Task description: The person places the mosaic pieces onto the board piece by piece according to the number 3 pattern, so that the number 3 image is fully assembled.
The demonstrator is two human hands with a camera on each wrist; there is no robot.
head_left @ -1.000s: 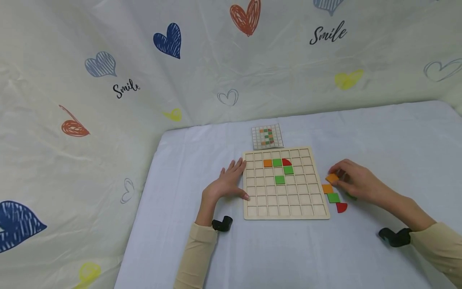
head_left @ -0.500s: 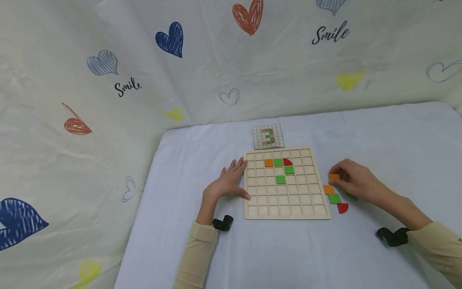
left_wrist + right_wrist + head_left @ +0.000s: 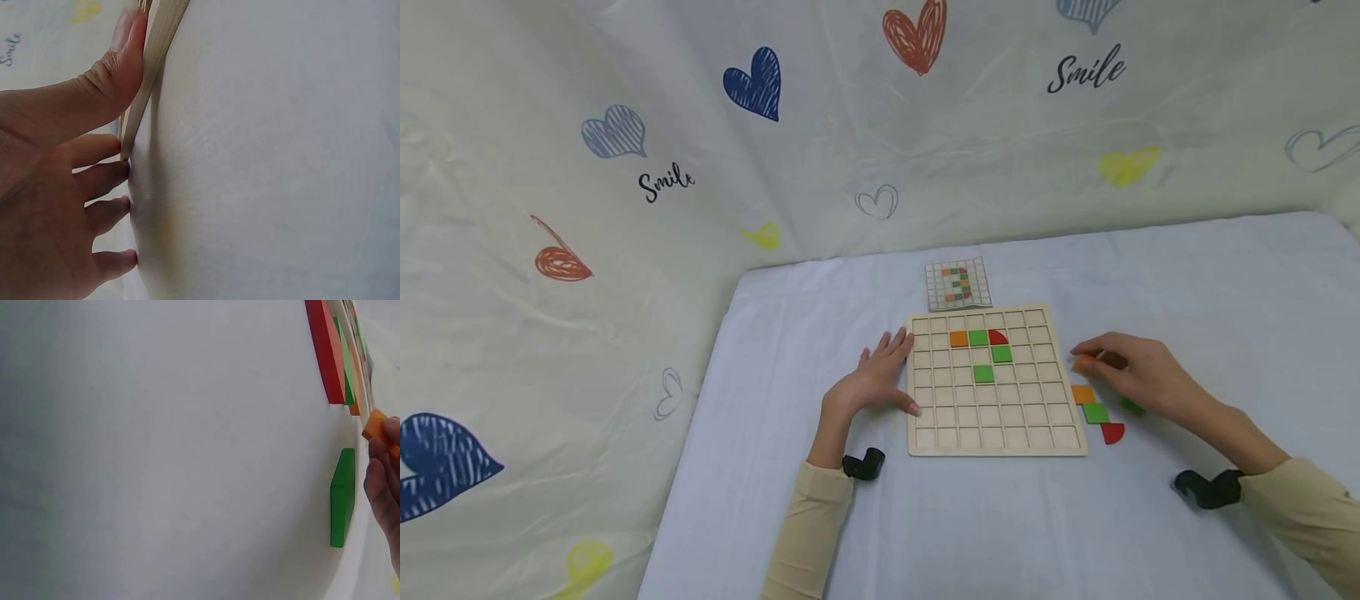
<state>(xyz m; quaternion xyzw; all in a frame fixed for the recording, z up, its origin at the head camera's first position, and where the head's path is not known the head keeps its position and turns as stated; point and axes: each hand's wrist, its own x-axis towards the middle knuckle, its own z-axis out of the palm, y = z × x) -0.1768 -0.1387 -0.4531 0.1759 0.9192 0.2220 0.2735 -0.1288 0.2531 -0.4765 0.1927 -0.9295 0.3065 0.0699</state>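
My right hand (image 3: 1138, 375) pinches an orange square tile (image 3: 374, 427) between thumb and fingers, just off the right edge of the wooden grid board (image 3: 1022, 438). Spread fingers of my left hand (image 3: 871, 382) touch the board's left edge, with the thumb on its rim. On the board sit an orange tile (image 3: 958, 339), two green squares, one of them a green tile (image 3: 983, 374), and a red quarter-round tile (image 3: 997, 337). Beside the board, below my right hand, lie an orange square (image 3: 1083, 394), a green square (image 3: 1096, 413) and a red quarter-round (image 3: 1113, 432).
Behind the board lies a small pattern card (image 3: 958, 283) with a coloured grid figure. Another green tile (image 3: 342, 499) lies on the white cloth (image 3: 1000, 525) beneath my right hand, partly hidden in the head view. A heart-printed backdrop (image 3: 820, 150) rises behind the table.
The orange tile has turned in my right fingers, which now cover more of it. My right hand has shifted slightly left toward the board. My left hand stays in place.
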